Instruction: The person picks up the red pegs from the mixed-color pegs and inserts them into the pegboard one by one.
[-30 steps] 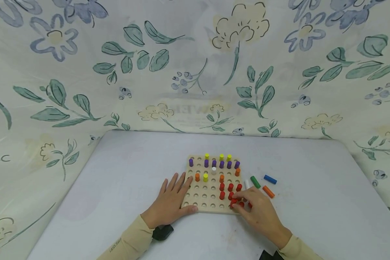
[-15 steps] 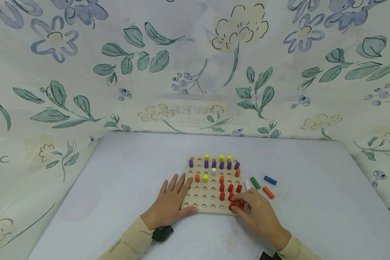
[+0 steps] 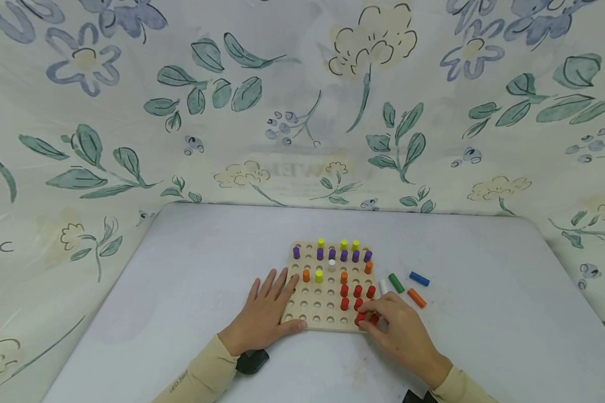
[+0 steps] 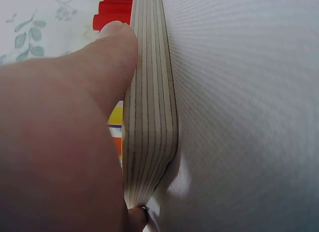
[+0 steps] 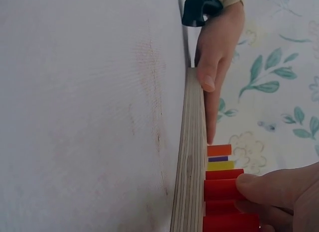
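A square wooden pegboard (image 3: 324,312) lies on the table, partly filled with coloured pegs. My left hand (image 3: 262,316) rests on its left side, fingers spread and straight, thumb at the front edge. In the left wrist view, that thumb lies along the layered board edge (image 4: 149,92). My right hand (image 3: 403,330) pinches a red peg (image 3: 359,320) between thumb and finger in the board's front row. In the right wrist view this red peg (image 5: 222,190) stands upright against the board's top, among other red pegs. The right hand partly hides the board's front right corner.
Loose on the table right of the board lie a green peg (image 3: 396,282), a blue peg (image 3: 419,279), an orange peg (image 3: 417,298) and a white peg (image 3: 383,286). Purple pegs (image 3: 344,255) and yellow ones stand in the back rows. A floral cloth (image 3: 302,112) hangs behind.
The pinched red peg has moved slightly down and left, now standing in the front row. Red seen near the right hand's inner fingers a second ago is out of sight. The left hand is still.
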A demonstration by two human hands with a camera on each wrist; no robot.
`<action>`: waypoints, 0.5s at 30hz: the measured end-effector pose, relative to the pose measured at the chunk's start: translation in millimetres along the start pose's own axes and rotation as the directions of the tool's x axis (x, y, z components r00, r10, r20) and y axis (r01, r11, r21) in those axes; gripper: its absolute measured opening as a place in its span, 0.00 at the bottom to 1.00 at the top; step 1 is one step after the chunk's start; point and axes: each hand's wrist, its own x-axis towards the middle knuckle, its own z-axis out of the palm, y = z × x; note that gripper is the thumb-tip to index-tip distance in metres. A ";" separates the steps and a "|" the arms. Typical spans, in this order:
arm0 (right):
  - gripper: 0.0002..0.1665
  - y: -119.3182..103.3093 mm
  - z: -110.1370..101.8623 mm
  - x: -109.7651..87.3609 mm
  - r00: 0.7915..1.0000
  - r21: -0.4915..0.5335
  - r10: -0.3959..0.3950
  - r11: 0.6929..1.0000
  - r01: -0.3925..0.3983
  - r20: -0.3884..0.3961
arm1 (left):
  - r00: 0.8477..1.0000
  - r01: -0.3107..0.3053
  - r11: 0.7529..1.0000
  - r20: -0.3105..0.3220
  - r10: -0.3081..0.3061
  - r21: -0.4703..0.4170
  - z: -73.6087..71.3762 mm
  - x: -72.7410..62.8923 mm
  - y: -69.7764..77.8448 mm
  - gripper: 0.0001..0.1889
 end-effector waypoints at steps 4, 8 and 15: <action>0.15 -0.3 0.2 0.5 1.000 -0.009 0.005 1.000 -0.005 0.022 | 1.000 -0.001 1.000 0.003 0.001 -0.002 -0.6 -0.1 0.4 0.49; 0.15 -0.1 0.5 0.3 0.999 -0.020 -0.007 1.000 0.008 0.032 | 1.000 -0.003 1.000 0.001 0.003 -0.004 -0.8 -0.2 0.5 0.49; 0.16 0.2 0.8 0.9 0.999 -0.047 0.008 0.999 -0.006 0.048 | 1.000 -0.011 1.000 -0.004 0.011 -0.001 -0.5 -0.3 0.3 0.49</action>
